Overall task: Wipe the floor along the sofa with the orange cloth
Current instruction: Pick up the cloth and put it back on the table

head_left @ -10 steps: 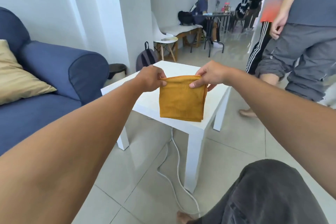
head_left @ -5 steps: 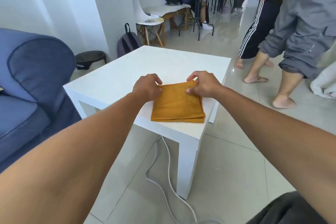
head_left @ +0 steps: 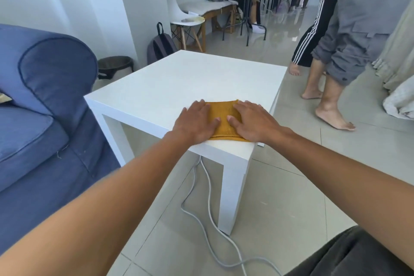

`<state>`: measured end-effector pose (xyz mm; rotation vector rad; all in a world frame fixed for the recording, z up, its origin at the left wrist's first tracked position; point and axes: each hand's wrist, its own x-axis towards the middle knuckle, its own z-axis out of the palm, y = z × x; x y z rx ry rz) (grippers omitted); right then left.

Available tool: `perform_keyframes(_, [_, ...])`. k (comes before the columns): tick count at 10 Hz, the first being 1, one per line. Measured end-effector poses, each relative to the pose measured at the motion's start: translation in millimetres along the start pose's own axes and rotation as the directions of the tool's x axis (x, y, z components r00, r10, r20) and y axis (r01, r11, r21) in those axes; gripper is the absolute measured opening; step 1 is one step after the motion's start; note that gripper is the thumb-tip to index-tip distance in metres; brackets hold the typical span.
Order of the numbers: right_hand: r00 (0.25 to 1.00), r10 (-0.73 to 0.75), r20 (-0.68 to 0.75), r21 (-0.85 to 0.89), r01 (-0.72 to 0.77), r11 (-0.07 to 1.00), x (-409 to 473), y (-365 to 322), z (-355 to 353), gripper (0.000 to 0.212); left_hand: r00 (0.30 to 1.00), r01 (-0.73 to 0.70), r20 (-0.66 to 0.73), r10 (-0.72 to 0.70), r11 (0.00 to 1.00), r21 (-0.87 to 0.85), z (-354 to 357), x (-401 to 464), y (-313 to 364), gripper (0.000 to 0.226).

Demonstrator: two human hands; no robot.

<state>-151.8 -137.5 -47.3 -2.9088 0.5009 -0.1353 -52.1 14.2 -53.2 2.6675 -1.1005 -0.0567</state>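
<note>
While flat on table (head_left: 156, 83), orange cloth (head_left: 224, 116) under both hands (head_left: 197, 123)

Bright, even daylight, sharp focus.
Glare sheens the far floor (head_left: 280, 29); wide-angle stretch swells the near forearms at the edges.

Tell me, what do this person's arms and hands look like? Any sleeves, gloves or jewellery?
Both arms are bare from the near edge of the picture to the hands; no sleeve shows. The left hand and right hand wear no gloves, and no watch, bracelet or ring shows on the wrists or fingers. Nails are short and unpainted. The only clothing in view is dark grey fabric at the lower right, likely trousers.
</note>
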Motion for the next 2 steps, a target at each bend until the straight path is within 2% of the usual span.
perform_keyframes(1, [0.998,0.014,0.065,-0.011,-0.014,1.000,-9.3,3.2,7.6,0.065,1.000,0.000,0.030,0.000,1.000,-0.003,6.8,-6.9,-5.6,0.072])
perform_keyframes(2, [0.998,0.024,0.062,-0.006,-0.023,1.000,-10.2,4.2,6.9,0.066,1.000,-0.002,0.004,0.002,1.000,-0.008,9.5,-8.1,-5.7,0.073])
